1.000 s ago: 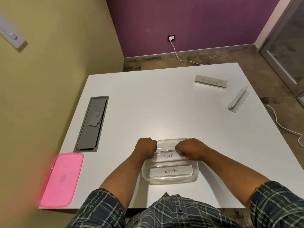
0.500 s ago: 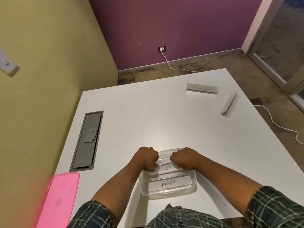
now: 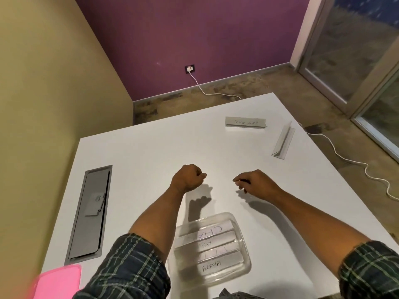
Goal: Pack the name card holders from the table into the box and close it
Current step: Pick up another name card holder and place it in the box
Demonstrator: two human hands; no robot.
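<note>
Single head-worn wide-angle view, looking forward and down over the bench [image 3: 151, 152].

You see the scene from above the near edge of the bench, with the lens tilted toward the far purple wall [image 3: 194, 35] and the floor strip at its foot. The clear box [image 3: 245, 251] sits close under the camera at lower centre; your two forearms enter from the bottom corners, and the hands, left [image 3: 187, 178] and right [image 3: 257, 184], reach out over mid-bench. Two card holders [image 3: 245, 121] lie near the far right edge, well away from the lens. The yellow wall [image 3: 43, 83] fills the left; wide-angle bending shows at the edges. There is no second view to overlap.
</note>
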